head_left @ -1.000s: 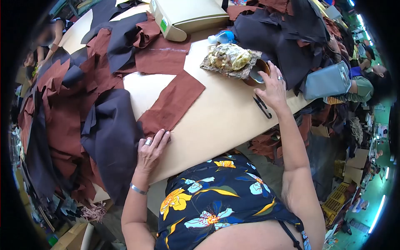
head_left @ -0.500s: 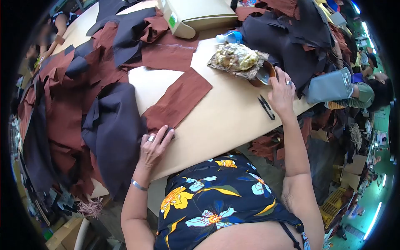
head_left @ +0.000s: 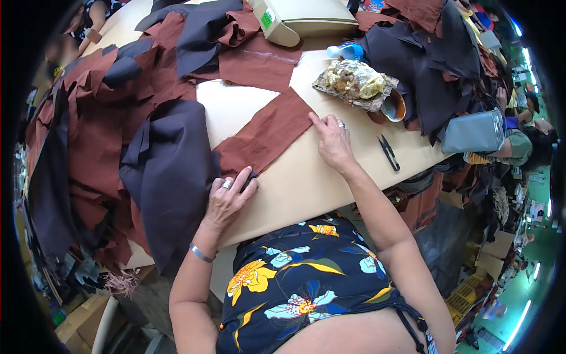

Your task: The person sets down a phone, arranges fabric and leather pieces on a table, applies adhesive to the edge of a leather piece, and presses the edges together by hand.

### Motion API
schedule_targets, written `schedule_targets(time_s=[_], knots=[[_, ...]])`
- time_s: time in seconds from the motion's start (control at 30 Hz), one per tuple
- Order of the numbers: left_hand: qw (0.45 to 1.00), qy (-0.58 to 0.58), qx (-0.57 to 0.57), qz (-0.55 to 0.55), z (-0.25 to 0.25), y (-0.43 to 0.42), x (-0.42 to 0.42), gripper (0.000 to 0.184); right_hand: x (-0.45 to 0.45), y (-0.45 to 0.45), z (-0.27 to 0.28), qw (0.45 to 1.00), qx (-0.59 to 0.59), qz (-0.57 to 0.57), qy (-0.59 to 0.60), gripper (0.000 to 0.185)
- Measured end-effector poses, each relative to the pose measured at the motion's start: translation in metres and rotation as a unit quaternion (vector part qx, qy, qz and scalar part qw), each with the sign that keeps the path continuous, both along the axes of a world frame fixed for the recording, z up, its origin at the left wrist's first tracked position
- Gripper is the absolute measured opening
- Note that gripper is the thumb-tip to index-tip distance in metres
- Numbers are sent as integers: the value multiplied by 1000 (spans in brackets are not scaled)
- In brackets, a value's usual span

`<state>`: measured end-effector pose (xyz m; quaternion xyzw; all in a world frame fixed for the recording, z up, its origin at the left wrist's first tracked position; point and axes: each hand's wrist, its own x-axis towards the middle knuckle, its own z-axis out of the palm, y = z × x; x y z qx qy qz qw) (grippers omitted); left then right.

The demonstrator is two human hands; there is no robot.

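- The small brown cup [head_left: 401,107] holds something greyish; what it is, I cannot tell.
- A crusty yellowish clump [head_left: 356,84] sits against the cup, covering part of its rim.
- Just behind the clump lies a clear bottle [head_left: 349,52] with a blue label; its fill is hard to make out.
- The cardboard carton [head_left: 321,20] runs off the top edge, so its contents are hidden.
- A yellow crate [head_left: 463,298] at lower right is partly hidden, its contents unclear.
- The reddish-brown strip [head_left: 265,130] lies flat and slanting on the table [head_left: 289,192], between both hands.
- The left hand [head_left: 230,197] rests its fingertips at the strip's near end; I cannot tell whether they pinch it.
- The right hand [head_left: 333,141] has its fingertips at the far corner; whether they are clamped on the cloth, I cannot tell.
- 1 second ago the right hand was at the cup; the left was already at the strip.
- Black snips [head_left: 388,154] lie right of the right hand.
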<state>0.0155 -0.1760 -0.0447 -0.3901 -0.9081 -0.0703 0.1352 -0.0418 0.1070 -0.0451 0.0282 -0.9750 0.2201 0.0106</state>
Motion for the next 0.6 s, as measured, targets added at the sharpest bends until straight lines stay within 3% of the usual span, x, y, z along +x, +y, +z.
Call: schedule_targets(time_s=[0.17, 0.27, 0.6], knots=[[1000, -7, 17, 7, 1, 1, 0, 16, 3, -16, 0, 976, 199, 14, 92, 43], [999, -25, 23, 12, 3, 3, 1, 16, 15, -28, 7, 948, 306, 61, 58, 40], [1000, -5, 6, 5, 2, 0, 1, 20, 4, 2, 7, 923, 348, 119, 116, 48]])
